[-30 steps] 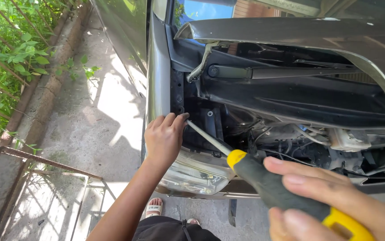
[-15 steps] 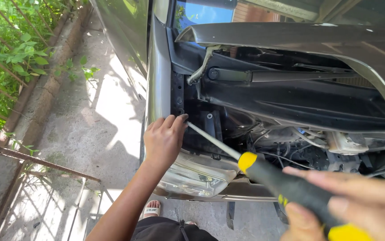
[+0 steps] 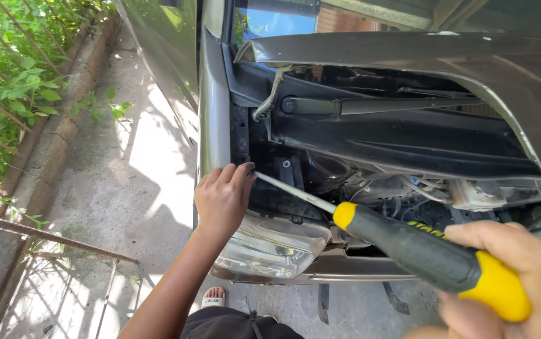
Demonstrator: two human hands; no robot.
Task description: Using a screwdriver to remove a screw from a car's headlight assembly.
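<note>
The right hand point(image 3: 521, 276) is wrapped tight on the screwdriver point(image 3: 408, 248) handle. The left hand point(image 3: 223, 198) rests fingers-curled by the tip — steadying it, I think — above the headlight point(image 3: 270, 245).

A bare metal shaft is being shown on the screwdriver point(image 3: 408, 248) — matt black-and-yellow plastic handle; the headlight point(image 3: 270, 242) is glossy.

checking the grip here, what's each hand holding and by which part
The right hand holds the screwdriver by the yellow rear end of its handle. The left hand holds nothing; its fingertips rest by the shaft's tip above the headlight.
</note>
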